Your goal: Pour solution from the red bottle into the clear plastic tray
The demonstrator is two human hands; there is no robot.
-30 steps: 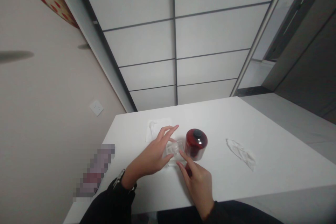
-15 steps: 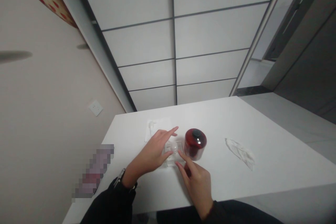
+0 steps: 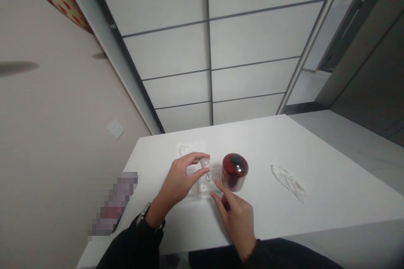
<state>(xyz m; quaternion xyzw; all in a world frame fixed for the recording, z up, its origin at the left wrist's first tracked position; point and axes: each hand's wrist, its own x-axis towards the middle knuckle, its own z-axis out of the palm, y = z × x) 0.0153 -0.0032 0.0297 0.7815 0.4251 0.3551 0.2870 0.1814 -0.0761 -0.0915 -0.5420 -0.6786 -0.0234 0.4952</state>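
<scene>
My left hand (image 3: 183, 176) pinches a small clear piece with a rounded top (image 3: 205, 163) between thumb and fingers. The piece is raised just above a clear, square-sided container (image 3: 206, 191) on the table; its exact kind is too small to tell. My right hand (image 3: 235, 210) grips the container's near right side with thumb and index finger, the other fingers curled. Close behind that hand stands a red, see-through round jar (image 3: 235, 172) with a dark knob on top.
A white sheet or tray (image 3: 191, 147) with a small clear item lies behind my left hand. To the right is a crumpled white tissue (image 3: 288, 183). A blurred-out flat object (image 3: 115, 204) lies at the left edge of the white table (image 3: 315, 168).
My left hand's open fingers have closed on the small clear piece and lifted it up and to the left from the container. My right hand has stayed in place.
</scene>
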